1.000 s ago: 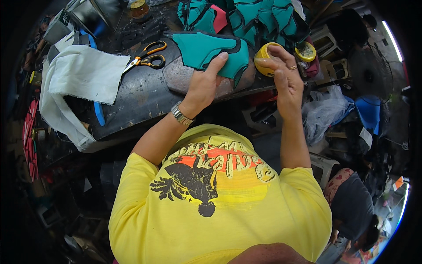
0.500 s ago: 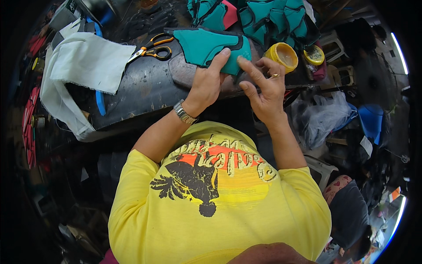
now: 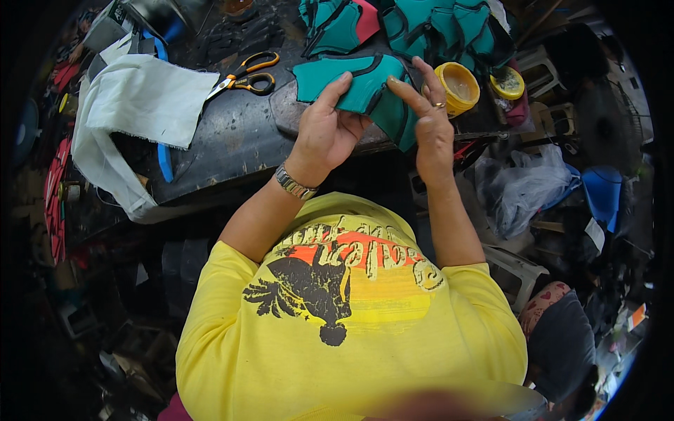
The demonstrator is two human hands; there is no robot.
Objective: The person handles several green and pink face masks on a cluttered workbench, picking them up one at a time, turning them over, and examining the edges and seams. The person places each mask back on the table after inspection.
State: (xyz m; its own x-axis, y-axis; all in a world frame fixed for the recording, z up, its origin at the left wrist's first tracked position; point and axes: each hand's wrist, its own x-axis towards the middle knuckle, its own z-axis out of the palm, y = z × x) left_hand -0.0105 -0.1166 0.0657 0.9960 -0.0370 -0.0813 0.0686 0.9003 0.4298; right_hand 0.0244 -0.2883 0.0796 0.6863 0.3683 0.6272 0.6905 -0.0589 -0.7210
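Note:
A teal shoe upper [image 3: 358,92] with black edging is held above the front of the dark workbench. My left hand [image 3: 326,130] grips it from below, thumb on top and fingers underneath. The index fingertip of my right hand [image 3: 430,116] presses on its black strip, with the middle finger raised; the thumb is hidden behind the piece. Its right part bends downward beside that hand. Just beyond my right hand stands an open yellow tub [image 3: 460,90] with a tan coating inside. Orange-and-black scissors [image 3: 253,76] lie to the left of the upper.
More teal uppers [image 3: 442,31] are piled at the back, one with a red part [image 3: 367,21]. White cloth [image 3: 144,98] drapes over the bench's left edge, across a blue strip [image 3: 164,161]. A yellow lid [image 3: 507,83] and a clear plastic bag [image 3: 519,186] are at right.
The teal upper has moved slightly right and turned, its right part now bending down. My right index finger has shifted onto the black strip, and its thumb has gone behind the piece.

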